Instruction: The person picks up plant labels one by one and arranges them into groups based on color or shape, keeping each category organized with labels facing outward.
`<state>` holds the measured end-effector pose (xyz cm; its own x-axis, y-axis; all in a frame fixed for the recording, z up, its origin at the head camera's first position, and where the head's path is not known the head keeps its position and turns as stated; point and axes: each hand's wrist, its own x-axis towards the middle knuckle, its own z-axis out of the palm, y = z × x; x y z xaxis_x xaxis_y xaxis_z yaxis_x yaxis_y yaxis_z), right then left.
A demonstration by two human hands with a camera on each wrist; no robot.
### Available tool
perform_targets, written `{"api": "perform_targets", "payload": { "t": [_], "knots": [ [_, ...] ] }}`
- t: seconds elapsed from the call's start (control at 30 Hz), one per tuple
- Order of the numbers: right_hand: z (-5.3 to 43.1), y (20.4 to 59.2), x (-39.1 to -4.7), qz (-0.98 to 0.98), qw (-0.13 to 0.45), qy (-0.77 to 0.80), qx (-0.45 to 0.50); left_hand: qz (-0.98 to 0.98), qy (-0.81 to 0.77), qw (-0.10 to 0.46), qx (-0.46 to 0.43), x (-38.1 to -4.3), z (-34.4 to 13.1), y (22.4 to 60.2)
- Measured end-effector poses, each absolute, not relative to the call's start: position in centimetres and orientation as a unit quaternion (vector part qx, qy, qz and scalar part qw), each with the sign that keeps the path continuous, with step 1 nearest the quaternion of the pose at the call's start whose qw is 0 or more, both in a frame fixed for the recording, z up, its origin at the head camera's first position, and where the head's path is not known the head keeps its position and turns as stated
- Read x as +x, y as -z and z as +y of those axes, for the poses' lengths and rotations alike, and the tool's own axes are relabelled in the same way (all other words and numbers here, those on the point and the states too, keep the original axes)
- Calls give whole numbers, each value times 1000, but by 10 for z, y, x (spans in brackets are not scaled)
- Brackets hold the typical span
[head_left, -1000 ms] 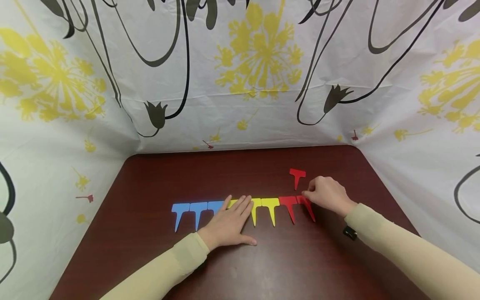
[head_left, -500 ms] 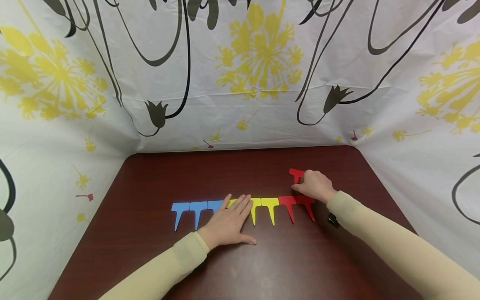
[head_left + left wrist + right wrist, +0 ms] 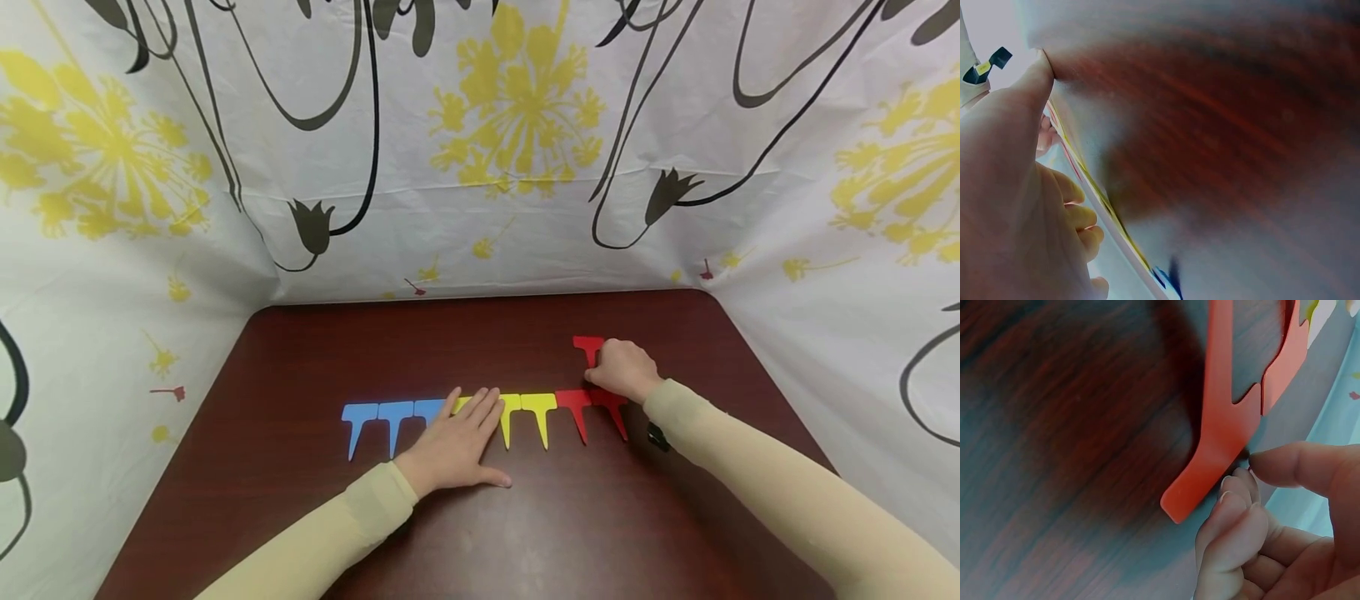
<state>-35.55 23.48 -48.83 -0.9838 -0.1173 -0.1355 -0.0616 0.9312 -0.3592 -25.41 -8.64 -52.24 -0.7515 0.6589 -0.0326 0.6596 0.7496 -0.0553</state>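
Observation:
T-shaped plastic plant labels lie side by side in a row: blue labels (image 3: 360,412) at the left, yellow labels (image 3: 538,403) in the middle, two red labels (image 3: 573,400) at the right. My left hand (image 3: 453,446) rests flat with spread fingers over the middle of the row, hiding part of the yellow and the third blue label. Beyond the row's right end, my right hand (image 3: 625,369) pinches a separate red plant label (image 3: 587,342) by its stem, mostly hidden by the fingers. In the right wrist view, the row's end red label (image 3: 1219,447) lies beside my fingertips.
The dark reddish-brown table (image 3: 405,350) has rounded far corners. A white cloth (image 3: 480,242) with yellow and grey flower prints hangs around its back and sides.
My right hand has moved left and away from me, from the row's end to the separate red label, and has shifted that label slightly left. My left hand has stayed in place.

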Motion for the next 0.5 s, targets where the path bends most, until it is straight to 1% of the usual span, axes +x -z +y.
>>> {"api": "perform_targets", "payload": {
  "t": [0.2,0.5],
  "knots": [
    [234,490,-355,980,70,179,-50,936,31,23,350,-253,-88,523],
    [243,487,-348,983,39,170,-56,937,4,53,346,-252,-88,518]
  ]
}}
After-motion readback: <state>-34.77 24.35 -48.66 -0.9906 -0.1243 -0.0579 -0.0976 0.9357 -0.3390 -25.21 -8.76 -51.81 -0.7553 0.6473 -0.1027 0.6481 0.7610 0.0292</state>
